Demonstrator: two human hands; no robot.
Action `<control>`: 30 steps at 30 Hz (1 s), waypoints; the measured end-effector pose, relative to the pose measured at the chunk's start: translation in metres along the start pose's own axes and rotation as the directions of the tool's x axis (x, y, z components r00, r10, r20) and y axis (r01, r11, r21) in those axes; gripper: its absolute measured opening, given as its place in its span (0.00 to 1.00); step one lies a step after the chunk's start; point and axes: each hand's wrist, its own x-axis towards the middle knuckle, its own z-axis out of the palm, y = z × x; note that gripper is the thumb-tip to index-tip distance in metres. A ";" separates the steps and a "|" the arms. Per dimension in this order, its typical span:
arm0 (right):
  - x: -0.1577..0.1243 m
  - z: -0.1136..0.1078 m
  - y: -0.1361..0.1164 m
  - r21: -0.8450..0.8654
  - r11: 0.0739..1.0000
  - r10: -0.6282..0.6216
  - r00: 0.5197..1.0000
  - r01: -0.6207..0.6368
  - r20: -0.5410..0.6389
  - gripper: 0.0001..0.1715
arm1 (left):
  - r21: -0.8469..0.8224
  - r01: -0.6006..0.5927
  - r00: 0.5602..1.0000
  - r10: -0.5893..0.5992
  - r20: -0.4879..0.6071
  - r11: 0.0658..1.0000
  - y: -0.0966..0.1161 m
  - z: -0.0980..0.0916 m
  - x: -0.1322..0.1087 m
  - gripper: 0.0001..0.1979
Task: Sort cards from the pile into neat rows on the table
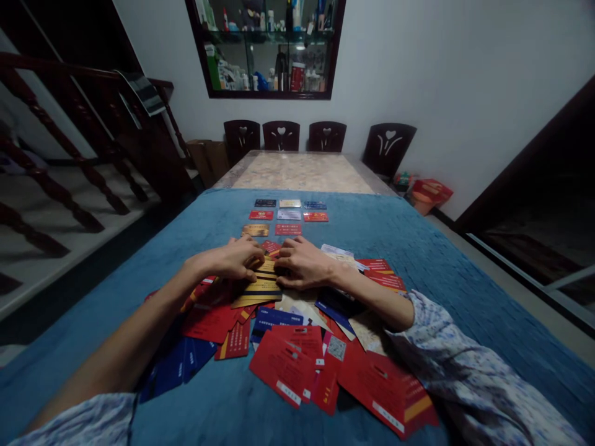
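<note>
My left hand [238, 257] and my right hand [304, 264] rest over a loose heap of cards, one on each side of several overlapping gold cards [258, 288] with dark stripes. The fingers of both hands are curled in and press on the edges of the gold cards; some fingertips are hidden. Red cards [297, 359] fan out toward me, one beside a QR code [336, 348]. Dark blue cards [181, 362] lie at the lower left, and another blue card [277, 318] shows just below the gold ones.
Beyond my hands, cards lie in neat rows, among them a gold card [255, 230], a red card [288, 230] and a silvery card [289, 215]. A blue cloth [186, 248] covers the near table; bare marble-patterned tabletop [302, 170] shows behind. Dark chairs [281, 136] stand at the far end.
</note>
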 end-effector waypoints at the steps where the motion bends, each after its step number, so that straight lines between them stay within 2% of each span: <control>1: 0.000 -0.001 0.001 -0.001 1.000 -0.003 1.000 0.003 0.005 0.18 | -0.004 -0.002 1.000 0.002 0.006 1.000 0.000 0.000 0.000 0.08; 11: -0.001 -0.008 0.008 -0.018 0.999 -0.029 0.998 0.030 0.050 0.15 | -0.080 -0.094 0.995 0.092 -0.029 0.992 -0.010 -0.004 0.000 0.11; 16: -0.001 -0.008 0.009 -0.025 1.000 -0.012 1.000 0.012 -0.013 0.15 | -0.118 -0.102 0.990 0.090 -0.106 0.988 -0.014 -0.008 -0.003 0.08; 23: 0.000 0.001 0.011 -0.032 0.996 0.079 0.978 -0.087 -0.193 0.17 | -0.161 -0.117 0.968 0.076 -0.241 0.980 -0.023 -0.006 -0.001 0.09; 30: 0.002 0.007 0.013 0.020 0.978 0.209 0.962 -0.209 -0.178 0.11 | -0.154 -0.152 0.932 0.090 -0.351 0.976 -0.031 0.002 0.006 0.11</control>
